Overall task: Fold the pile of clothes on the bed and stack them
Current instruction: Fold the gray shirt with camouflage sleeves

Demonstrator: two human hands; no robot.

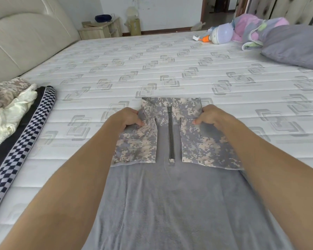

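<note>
A gray shirt (170,195) with camouflage shoulders lies flat on the bed (152,65), collar far. The left hand (126,117) and right hand (210,114) each pinch a shoulder. The unfolded pile (11,109) sits at left.

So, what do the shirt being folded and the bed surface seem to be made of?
The shirt looks like two fabrics: a soft matte grey knit body with gentle wrinkles, and stiffer woven camouflage cloth on the collar and sleeves, with a dark zip, metal or plastic I cannot tell. The bed surface looks like quilted mattress fabric, white with a slight sheen, stitched lines and a grey square pattern.
</note>
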